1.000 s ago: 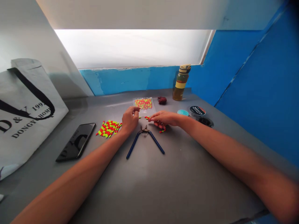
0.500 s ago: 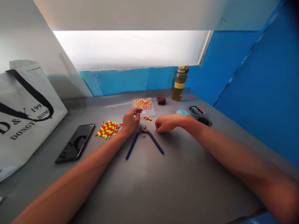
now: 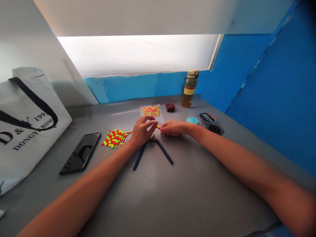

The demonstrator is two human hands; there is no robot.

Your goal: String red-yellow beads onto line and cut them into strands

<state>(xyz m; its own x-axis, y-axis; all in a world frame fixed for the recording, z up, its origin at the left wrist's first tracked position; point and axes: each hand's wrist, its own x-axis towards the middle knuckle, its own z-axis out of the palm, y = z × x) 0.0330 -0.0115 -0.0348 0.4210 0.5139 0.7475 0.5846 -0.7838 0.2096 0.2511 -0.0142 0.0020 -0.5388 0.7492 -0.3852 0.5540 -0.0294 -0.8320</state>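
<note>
My left hand (image 3: 143, 131) and my right hand (image 3: 172, 127) meet over the grey table, fingertips almost touching. Between them sit a few small red-and-yellow beads (image 3: 158, 127); both hands pinch at them, and which bead each holds is too small to tell. Just under the hands lie blue-handled pliers (image 3: 151, 149), handles spread toward me. A laid-out patch of the same beads (image 3: 115, 137) is left of my left hand. A clear bag of beads (image 3: 151, 111) lies just beyond the hands.
A black phone (image 3: 80, 153) lies at the left, a white tote bag (image 3: 24, 115) beyond it. At the back stand a bottle (image 3: 189, 89) and a dark red lump (image 3: 170, 107). Spools of line (image 3: 207, 117) and a small blue disc (image 3: 192, 120) sit right.
My right hand moved left and forward from a fist beside the pliers to the loose beads. My left hand shifted right to meet it, now covering the pliers' jaws.
</note>
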